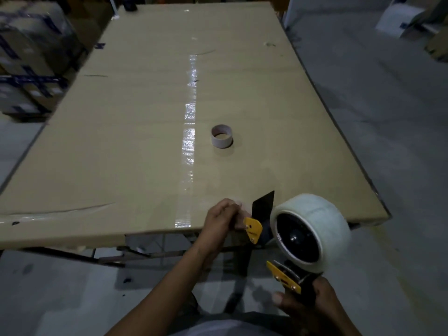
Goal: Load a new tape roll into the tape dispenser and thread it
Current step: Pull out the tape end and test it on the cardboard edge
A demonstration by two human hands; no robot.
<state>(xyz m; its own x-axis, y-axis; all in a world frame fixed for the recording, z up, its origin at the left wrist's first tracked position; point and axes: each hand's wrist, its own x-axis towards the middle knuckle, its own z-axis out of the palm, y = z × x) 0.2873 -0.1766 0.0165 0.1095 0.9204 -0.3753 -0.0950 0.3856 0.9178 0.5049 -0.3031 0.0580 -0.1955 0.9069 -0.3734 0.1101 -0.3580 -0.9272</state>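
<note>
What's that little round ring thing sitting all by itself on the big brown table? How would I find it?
Start at the big cardboard-covered table and follow the shiny tape strip running down its middle. Just right of that strip stands an empty cardboard tape core, alone. Unlike the fat white tape roll on the dispenser, it is small, thin-walled and hollow.

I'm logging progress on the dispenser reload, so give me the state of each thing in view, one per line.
Tape dispenser: held in the air at the table's near edge.
New tape roll: full, seated on the dispenser's hub.
Empty core: bare, standing on end on the table.
Right hand: closed on the dispenser's handle.
Left hand: pinching at the dispenser's front end.
</note>
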